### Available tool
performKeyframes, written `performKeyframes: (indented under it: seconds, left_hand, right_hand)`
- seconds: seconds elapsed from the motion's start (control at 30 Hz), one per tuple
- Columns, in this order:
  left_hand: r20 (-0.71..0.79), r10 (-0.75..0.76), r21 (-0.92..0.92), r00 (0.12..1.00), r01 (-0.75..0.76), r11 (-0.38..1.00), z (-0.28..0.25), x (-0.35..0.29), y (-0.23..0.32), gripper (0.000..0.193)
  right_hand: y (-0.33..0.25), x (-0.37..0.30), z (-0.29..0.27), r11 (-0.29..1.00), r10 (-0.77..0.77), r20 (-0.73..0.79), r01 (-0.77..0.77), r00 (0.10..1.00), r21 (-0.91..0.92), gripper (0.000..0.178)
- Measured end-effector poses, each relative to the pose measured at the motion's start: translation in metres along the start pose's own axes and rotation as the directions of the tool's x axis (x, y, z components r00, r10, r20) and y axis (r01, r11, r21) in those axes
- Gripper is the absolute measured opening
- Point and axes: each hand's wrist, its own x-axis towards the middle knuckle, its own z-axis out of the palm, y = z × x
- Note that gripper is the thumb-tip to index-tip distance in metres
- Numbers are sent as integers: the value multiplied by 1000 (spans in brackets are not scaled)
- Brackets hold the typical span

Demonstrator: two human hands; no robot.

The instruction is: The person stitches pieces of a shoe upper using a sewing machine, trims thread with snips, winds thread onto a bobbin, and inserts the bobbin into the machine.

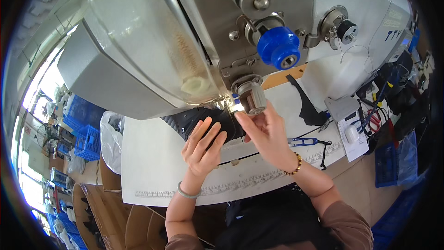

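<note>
A black stitched piece [182,122], perhaps a shoe upper, lies under the lit needle area of a large grey sewing machine [259,0]. My left hand [203,150] rests over its near side, fingers stretched out and slightly apart. Just right of the needle, my right hand [273,139] has its thumb and fingers drawn together close to the black piece. What sits between those fingertips is too small to make out. Above my right hand are a ridged metal knob [252,99] and a blue tension knob [278,48]. The machine head hides the far part of the black piece.
On the white table [157,166] lie a curved black cut piece [307,106] and blue-handled thread snips [303,142], right of my right hand. A ruler strip [208,189] runs along the front. Cardboard boxes [106,208] and blue crates [88,141] stand at the left.
</note>
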Motion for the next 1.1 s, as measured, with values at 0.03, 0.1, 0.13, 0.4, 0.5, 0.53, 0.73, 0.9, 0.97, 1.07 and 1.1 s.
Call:
performKeyframes:
  seconds: [0.03, 0.1, 0.13, 0.4, 0.5, 0.53, 0.73, 0.9, 0.97, 1.07, 1.1]
  left_hand:
    - [2, -2, 5, 1000, 2, 1000, -1, -1, -3, 15]
    - [35, -24, -3, 999, 24, 1000, -1, -1, -2, 18]
    - [43, -26, -7, 999, 26, 1000, -3, 1, 0, 18]
    - [164, -97, -110, 982, 116, 987, -5, 12, 6, 28]
    - [187, -80, -173, 979, 113, 978, -4, 12, 3, 28]
    - [163, -43, -156, 986, 69, 985, -2, 9, 1, 28]
    - [98, 37, -108, 995, -26, 994, 2, 3, -1, 29]
    - [115, 140, 4, 983, -142, 990, 1, 5, -1, 31]
    - [96, 150, 17, 984, -152, 988, 3, 5, -1, 30]
    - [74, 170, 35, 983, -172, 984, 4, 6, -3, 28]
    - [67, 178, 45, 982, -182, 982, 3, 6, -3, 28]
  right_hand:
    - [-11, -1, -4, 990, 135, 93, -139, 986, 37, 23]
    - [-22, -1, -10, 973, 199, 145, -213, 969, 86, 24]
    - [-24, -1, -12, 949, 256, 206, -286, 945, 134, 24]
    - [-5, 8, -9, 890, 244, 234, -313, 941, 331, 19]
    - [-5, 7, -8, 886, 212, 216, -281, 953, 369, 19]
    - [-6, 8, -8, 882, 220, 226, -293, 949, 369, 19]
    - [-12, 10, -13, 902, 261, 265, -332, 928, 276, 14]
    - [-3, 3, -30, 989, 4, 255, 34, 967, -143, 16]
    - [8, 11, -35, 479, -614, 394, 719, 685, -503, 27]
    - [2, 23, -34, 367, -651, 494, 809, 576, -459, 31]
    - [3, 27, -34, 367, -652, 493, 809, 576, -459, 31]
